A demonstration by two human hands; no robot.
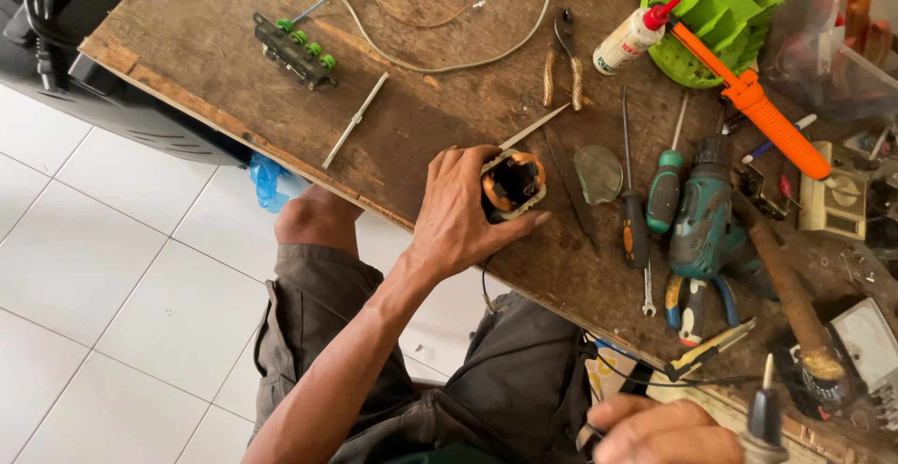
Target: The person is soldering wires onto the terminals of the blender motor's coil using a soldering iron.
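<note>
Here, left hand (456, 213) wrapped around a small motor stator (512, 183), thumb on the near side, fingers curled over the far side, index finger stretched along under it toward the right. Stator resting on the wooden workbench (196, 24), just beyond the palm; bore open upward and slightly toward the right, so long axis tilted a little off vertical. One stator only, copper windings in two bundles visible inside the dark core.

Right hand (664, 431) low at the frame's bottom edge, closed loosely around the handle of a soldering iron (764, 413), tip pointing up and away; thin black cable (655, 375) running off just beyond its knuckles. Exact pinch of the fingers hard to tell, partly cut off by the frame.

To the right of the left hand's fingertips: one flat greenish scrap (599, 174), then two screwdrivers (664, 188) lying side by side, handles near, shafts pointing away. Further right, one teal cordless drill (703, 216) and one wooden-handled hammer (786, 286). Beyond the left hand: one pair of pliers (564, 62), one glue bottle (636, 38) with red cap, one orange-handled tool (758, 104). Far to the left of it, one black terminal strip (295, 50) with four green knobs, and one thin metal rod (355, 120) lying diagonally.
</note>
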